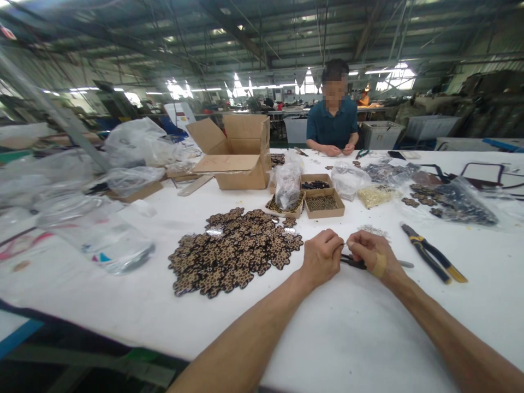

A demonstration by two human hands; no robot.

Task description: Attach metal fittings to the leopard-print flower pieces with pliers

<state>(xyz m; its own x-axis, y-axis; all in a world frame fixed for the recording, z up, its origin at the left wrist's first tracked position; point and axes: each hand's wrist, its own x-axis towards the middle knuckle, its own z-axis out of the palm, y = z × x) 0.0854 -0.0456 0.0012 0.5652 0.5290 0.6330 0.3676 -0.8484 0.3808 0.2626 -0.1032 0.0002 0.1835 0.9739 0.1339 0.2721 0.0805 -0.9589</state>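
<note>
My left hand and my right hand rest together on the white table, fingers closed around a small dark piece held between them. A tan bandage wraps my right thumb. A slim metal tool tip pokes out to the right of my right hand. A large pile of leopard-print flower-shaped pieces lies just left of my left hand.
Yellow-and-black handled pliers lie to the right. Small cardboard trays of tiny parts, plastic bags and an open cardboard box stand behind. Clear bags crowd the left. A person in a dark shirt works across the table.
</note>
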